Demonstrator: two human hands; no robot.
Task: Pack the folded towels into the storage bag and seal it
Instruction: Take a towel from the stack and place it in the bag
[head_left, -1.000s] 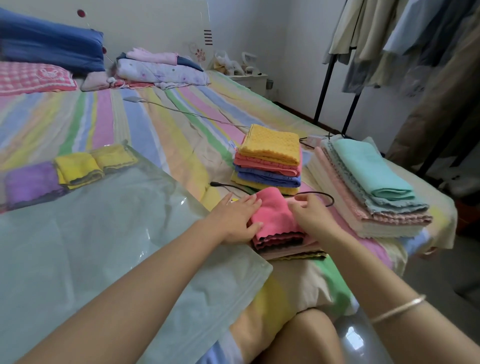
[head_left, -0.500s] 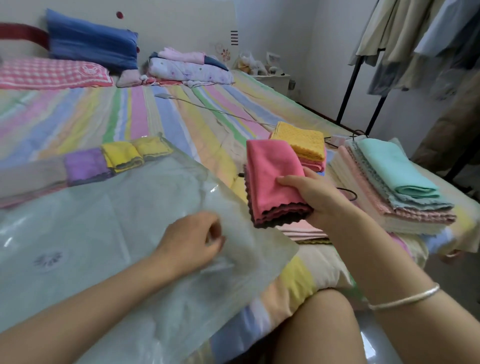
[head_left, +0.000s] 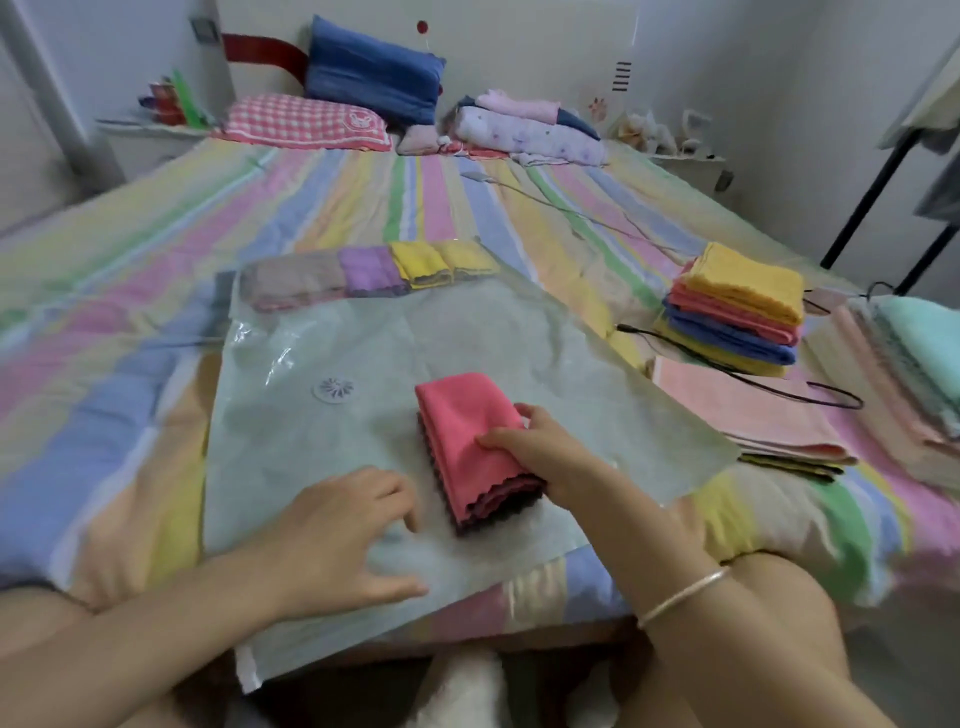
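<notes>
I'm looking into a bedroom in a home. A wide bed (head_left: 363, 202) in a pastel striped sheet fills my view. A blue pillow (head_left: 374, 78) and a pink checked pillow (head_left: 306, 122) lie against the white headboard (head_left: 519, 47), with folded bedding (head_left: 535, 137) beside them. A small nightstand (head_left: 150, 143) stands at the left, and a black clothes rack (head_left: 878, 192) with hanging garments (head_left: 932, 98) at the right.

Translucent plastic storage bag (head_left: 519, 343): laid flat on the striped bed sheet (head_left: 130, 364).
Right hand (head_left: 550, 457): folded pink cloth towel bundle (head_left: 462, 421) is gripped, over the bag's near half.
Left hand (head_left: 337, 530): rested at the bag's near edge, fingers spread.
</notes>
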